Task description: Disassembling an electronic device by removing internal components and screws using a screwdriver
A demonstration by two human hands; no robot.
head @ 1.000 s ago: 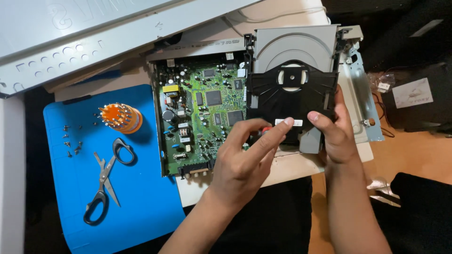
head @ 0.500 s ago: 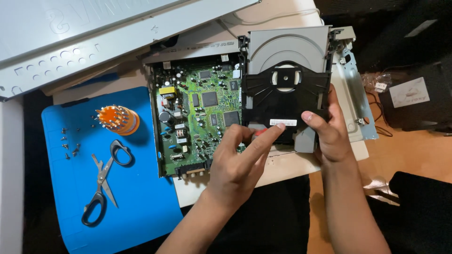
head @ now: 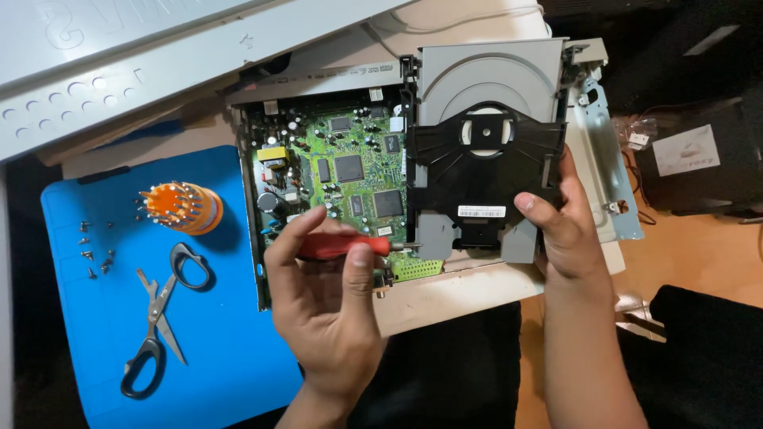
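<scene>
Since the earlier frame the left hand (head: 330, 306) has drawn back toward the near edge of the desk (head: 445, 298), off the black disc tray (head: 485, 171), and a red screwdriver (head: 342, 245) now shows in it; the right hand (head: 560, 230) has stayed on the tray's right side.

On the blue mat (head: 214, 349) at the desk's left edge lie small loose screws (head: 91, 250), an orange bit holder (head: 181, 208) and black-handled scissors (head: 159, 318), all apart from the hands. Right of the mat sits the open player with its green circuit board (head: 350, 171). The left hand's fingers (head: 290, 238) are curled shut around the screwdriver's red handle, thumb pressed on top, the tool lying level over the board's near edge with its metal tip pointing right, at or just beside the tray's lower left corner. Further right, the right hand's fingers are closed on the tray's right edge, thumb (head: 532, 206) flat on its top face beside a white label (head: 481, 211), the other fingers hidden beneath.
</scene>
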